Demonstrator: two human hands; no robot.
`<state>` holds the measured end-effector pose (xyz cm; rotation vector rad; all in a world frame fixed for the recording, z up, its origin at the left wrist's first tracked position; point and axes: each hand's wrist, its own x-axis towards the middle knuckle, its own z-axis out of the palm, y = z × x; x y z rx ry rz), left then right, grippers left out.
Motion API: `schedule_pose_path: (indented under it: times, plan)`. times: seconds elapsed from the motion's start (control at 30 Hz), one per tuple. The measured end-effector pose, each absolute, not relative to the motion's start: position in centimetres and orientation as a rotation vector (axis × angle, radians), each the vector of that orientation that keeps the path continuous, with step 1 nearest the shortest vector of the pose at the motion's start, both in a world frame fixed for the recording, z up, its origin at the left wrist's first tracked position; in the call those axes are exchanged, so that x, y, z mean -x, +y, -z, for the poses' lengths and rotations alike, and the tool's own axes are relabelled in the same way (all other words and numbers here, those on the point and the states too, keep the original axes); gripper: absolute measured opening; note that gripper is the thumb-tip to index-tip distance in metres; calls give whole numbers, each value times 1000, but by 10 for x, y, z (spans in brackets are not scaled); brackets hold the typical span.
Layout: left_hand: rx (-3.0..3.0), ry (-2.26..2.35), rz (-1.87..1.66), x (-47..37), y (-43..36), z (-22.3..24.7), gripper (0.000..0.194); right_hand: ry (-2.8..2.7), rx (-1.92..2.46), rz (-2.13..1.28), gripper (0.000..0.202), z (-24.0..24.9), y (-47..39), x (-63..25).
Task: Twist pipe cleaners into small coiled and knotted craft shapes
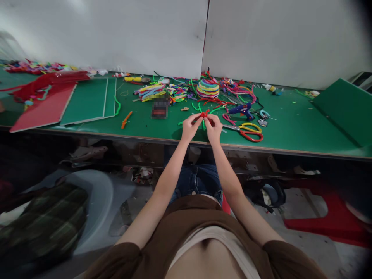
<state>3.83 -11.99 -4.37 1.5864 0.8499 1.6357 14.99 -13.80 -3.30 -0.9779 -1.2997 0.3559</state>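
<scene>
Near the front edge of the green table, my left hand [190,127] and my right hand [214,127] pinch a small red pipe-cleaner piece [204,114] between them. Green fuzzy stems spread out around and below it; how they join it is too small to tell. Just right of my right hand lie scissors [250,131] with one yellow and one red handle. Behind them rests a blue glue gun [242,111]. A ball wound in coloured stripes [207,89] stands beyond my hands.
Bundles of coloured pipe cleaners [151,92] lie at the back, left of the ball. An orange stick-like piece [126,119] is at left, before green and red boards [43,110]. At the far right a green panel [345,110] stands tilted. A white wall closes the back.
</scene>
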Motion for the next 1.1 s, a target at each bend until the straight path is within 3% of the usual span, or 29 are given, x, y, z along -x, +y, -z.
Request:
schedule_pose_path:
  times: [0.27, 0.87, 1.1]
  plan:
    - [-1658, 853, -1669, -38, -121, 41, 41, -1348, 996, -478, 26, 35, -138, -148]
    - [-1640, 904, -1564, -37, -106, 53, 32, -1288, 965, -762, 23, 39, -128, -153]
    - [-1572, 844, -1581, -37, -114, 47, 35, -1179, 957, -864, 31, 35, -134, -149]
